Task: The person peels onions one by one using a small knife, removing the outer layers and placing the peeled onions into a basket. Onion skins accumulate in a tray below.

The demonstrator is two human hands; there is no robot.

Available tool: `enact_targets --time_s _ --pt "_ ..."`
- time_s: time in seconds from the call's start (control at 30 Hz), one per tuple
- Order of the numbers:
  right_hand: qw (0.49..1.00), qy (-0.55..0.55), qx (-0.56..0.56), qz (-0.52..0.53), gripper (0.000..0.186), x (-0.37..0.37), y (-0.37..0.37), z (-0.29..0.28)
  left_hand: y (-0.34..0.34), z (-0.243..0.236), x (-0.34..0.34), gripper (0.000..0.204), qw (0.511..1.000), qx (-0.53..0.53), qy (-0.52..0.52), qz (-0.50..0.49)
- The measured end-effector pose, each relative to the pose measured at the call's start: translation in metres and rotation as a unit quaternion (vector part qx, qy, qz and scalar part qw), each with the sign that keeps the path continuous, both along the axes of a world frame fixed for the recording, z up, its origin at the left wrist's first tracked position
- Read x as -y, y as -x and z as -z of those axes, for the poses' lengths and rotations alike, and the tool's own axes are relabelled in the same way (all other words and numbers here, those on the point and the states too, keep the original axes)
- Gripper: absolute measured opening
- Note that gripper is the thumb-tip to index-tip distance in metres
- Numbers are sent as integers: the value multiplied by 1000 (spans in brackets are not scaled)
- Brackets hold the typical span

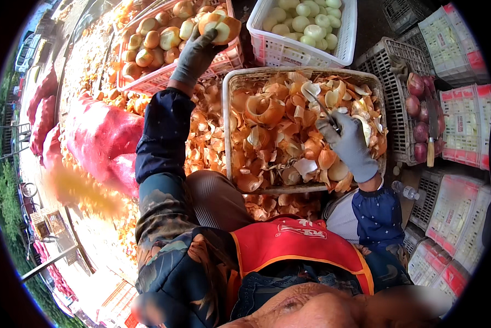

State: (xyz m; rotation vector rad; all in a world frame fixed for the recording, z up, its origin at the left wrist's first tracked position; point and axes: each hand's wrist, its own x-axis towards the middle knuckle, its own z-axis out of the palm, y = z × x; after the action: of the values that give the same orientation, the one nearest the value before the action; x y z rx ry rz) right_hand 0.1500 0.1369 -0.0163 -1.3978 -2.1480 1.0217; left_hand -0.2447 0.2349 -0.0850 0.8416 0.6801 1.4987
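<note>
My left hand point(193, 59), in a grey glove, grips a partly peeled onion point(226, 28) with loose brown skin. It is above the edge of a pink crate point(128, 86) heaped with brown-skinned onions point(155, 41). My right hand point(350, 143), also gloved, is closed round a small knife point(317, 104) whose thin blade points up and left. It hovers over a white-rimmed tub point(228, 128) full of brown onion skins point(278, 136). Past the tub, a white crate point(297, 50) holds peeled white onions point(311, 24).
At the right stands a dark crate point(385, 60) with red onions point(415, 106) and a wooden-handled knife point(431, 142). Stacked white and red crates point(464, 123) line the far right. A plastic bottle point(405, 190) lies near my right arm. Pink mesh sacks point(106, 136) are at the left.
</note>
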Motion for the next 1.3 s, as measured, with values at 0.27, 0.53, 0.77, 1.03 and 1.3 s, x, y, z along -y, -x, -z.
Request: enact_targets --time_s 0.27,0.53,0.77,1.03,1.3 --pt "975 -181 -110 71 48 19 -6 -20 -171 -78 106 73 970 -165 25 175" --pt "949 -279 -139 53 38 52 -34 -39 -218 -96 154 65 950 -283 -89 99" --pt "965 -234 -118 21 38 64 -44 -45 -237 -101 187 63 779 -562 -229 -156" --pt "972 -183 -126 72 21 62 -50 -39 -251 -91 193 61 767 -570 -236 -177" --pt "873 88 -472 83 16 52 -53 -39 -246 -91 191 68 986 -147 -6 76"
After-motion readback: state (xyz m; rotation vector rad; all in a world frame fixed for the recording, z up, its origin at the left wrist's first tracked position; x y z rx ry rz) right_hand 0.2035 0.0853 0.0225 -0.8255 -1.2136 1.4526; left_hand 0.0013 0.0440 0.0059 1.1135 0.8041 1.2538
